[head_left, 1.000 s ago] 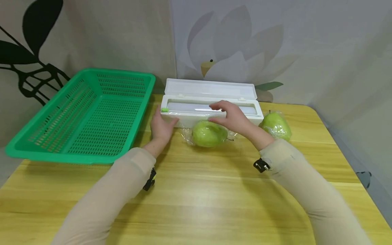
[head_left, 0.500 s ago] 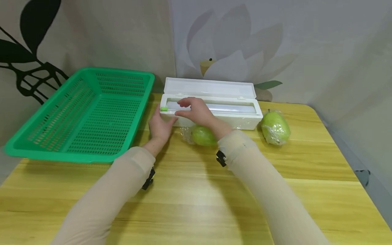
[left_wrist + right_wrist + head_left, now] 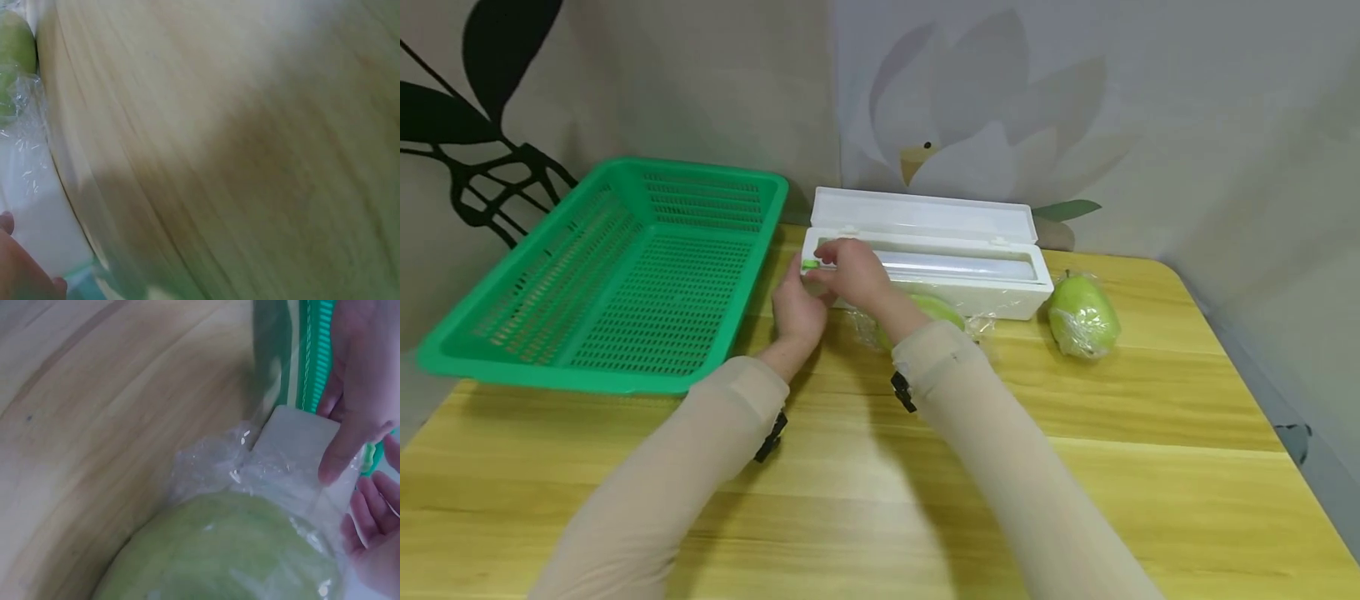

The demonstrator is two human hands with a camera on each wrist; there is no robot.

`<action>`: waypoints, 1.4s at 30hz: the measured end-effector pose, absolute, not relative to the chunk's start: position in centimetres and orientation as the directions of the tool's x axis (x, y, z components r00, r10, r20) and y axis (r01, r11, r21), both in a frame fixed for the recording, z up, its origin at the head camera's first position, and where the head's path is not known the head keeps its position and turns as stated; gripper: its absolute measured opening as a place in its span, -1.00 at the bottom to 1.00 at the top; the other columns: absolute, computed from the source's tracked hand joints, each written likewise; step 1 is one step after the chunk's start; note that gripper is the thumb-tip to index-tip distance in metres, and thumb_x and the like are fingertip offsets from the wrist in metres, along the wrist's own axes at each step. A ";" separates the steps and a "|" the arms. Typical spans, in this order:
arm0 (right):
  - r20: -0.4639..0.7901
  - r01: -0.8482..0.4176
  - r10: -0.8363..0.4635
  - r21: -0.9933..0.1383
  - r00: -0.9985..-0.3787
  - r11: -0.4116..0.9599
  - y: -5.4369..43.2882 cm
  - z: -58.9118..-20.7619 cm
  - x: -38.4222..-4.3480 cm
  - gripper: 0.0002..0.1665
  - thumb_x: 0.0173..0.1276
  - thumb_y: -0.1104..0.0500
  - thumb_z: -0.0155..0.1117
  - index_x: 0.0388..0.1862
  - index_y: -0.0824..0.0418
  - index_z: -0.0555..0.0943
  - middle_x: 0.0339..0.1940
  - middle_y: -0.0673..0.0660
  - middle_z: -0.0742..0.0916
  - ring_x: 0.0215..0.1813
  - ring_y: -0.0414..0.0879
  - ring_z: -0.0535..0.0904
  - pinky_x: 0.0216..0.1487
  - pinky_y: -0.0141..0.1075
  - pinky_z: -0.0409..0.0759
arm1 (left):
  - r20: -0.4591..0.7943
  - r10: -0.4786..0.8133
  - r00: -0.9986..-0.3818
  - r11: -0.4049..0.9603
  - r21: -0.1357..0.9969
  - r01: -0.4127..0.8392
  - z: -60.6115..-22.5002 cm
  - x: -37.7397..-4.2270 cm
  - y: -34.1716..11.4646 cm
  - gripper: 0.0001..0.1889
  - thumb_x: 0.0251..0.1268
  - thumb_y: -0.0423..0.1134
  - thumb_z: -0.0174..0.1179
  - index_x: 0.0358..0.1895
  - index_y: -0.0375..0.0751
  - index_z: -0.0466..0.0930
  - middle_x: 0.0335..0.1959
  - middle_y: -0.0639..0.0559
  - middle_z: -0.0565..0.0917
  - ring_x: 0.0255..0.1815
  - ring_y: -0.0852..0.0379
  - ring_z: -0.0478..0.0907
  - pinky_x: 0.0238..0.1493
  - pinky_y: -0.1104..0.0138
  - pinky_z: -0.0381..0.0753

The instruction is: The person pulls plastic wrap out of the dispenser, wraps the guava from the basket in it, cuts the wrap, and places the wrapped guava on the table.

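Note:
A white cling film dispenser (image 3: 1007,304) stands at the back of the table, lid (image 3: 925,212) up and film roll (image 3: 955,265) showing. My left hand (image 3: 800,312) grips its left end, thumb on the front face. My right hand (image 3: 857,271) reaches across to that end, thumb and fingers parted close around the green slide cutter (image 3: 810,264). In the right wrist view the fingers of my right hand (image 3: 381,531) are loosely bent near the cutter (image 3: 368,457). A green pear in film (image 3: 936,308) lies against the dispenser's front, partly hidden by my right wrist.
Another film-wrapped pear (image 3: 1084,317) sits just right of the dispenser. A green plastic basket (image 3: 550,382) with slotted sides takes up the left of the wooden table (image 3: 850,517). A wall (image 3: 700,92) rises directly behind.
My right hand has moved left along the dispenser, from above the pear to the cutter's end. The left hand stays on the dispenser's left end.

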State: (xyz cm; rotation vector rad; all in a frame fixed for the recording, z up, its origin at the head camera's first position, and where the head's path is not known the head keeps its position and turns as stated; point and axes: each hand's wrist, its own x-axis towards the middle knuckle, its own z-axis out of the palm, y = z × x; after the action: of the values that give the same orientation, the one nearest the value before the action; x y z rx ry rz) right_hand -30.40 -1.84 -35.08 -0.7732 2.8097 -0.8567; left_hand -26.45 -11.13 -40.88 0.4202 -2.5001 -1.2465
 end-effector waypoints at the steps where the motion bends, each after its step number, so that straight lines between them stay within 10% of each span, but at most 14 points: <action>1: 0.045 -0.440 -0.498 -0.540 -0.866 0.717 -1.9 -35.1 -30.4 -0.53 0.28 0.02 0.26 0.09 0.25 0.58 0.04 0.17 0.68 0.11 -0.02 0.56 0.17 -0.26 0.49 | 0.148 -0.394 -0.907 0.579 0.806 -0.120 -40.9 -26.4 -11.1 -0.27 0.11 -0.20 0.28 0.37 -0.28 0.21 0.09 -0.31 0.57 0.15 -0.21 0.48 0.22 0.10 0.44; 22: 0.083 -0.503 -0.511 -0.370 -0.855 0.781 -1.6 -35.2 -30.8 -0.75 0.35 0.13 0.17 -0.12 0.25 0.65 -0.11 0.13 0.66 0.04 -0.02 0.51 0.08 -0.26 0.51 | 0.201 -0.381 -0.903 0.605 0.792 -0.079 -40.5 -26.5 -11.2 -0.38 0.01 -0.15 0.37 0.21 -0.14 0.40 -0.07 -0.23 0.66 -0.03 -0.18 0.58 0.00 0.04 0.53; 29: 0.084 -0.550 -0.569 -0.402 -0.818 0.732 -0.9 -35.4 -31.6 -0.75 0.35 0.18 0.18 -0.14 0.33 0.65 -0.14 0.19 0.69 0.01 0.02 0.55 0.23 -0.27 0.41 | 0.194 -0.327 -0.925 0.682 0.726 -0.089 -40.4 -26.7 -11.4 -0.27 0.05 -0.11 0.37 0.34 -0.13 0.31 -0.27 -0.27 0.68 -0.51 -0.09 0.51 -0.19 0.11 0.58; 42: 0.077 -0.557 -0.584 -0.426 -0.808 0.713 -0.4 -35.3 -31.8 -0.74 0.34 0.20 0.18 -0.13 0.38 0.64 -0.13 0.24 0.69 -0.02 0.03 0.57 0.13 -0.26 0.49 | 0.180 -0.349 -0.920 0.666 0.738 -0.108 -40.3 -26.6 -11.9 -0.25 0.02 -0.06 0.39 0.32 -0.17 0.34 -0.10 -0.25 0.67 -0.52 -0.03 0.55 0.08 0.17 0.56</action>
State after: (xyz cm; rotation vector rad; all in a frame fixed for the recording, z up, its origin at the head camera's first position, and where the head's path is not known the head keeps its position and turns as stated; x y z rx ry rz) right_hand -31.79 -0.36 -35.33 -0.9498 2.8490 -0.6773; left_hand -26.59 -11.87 -40.26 0.3640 -2.5770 -1.1134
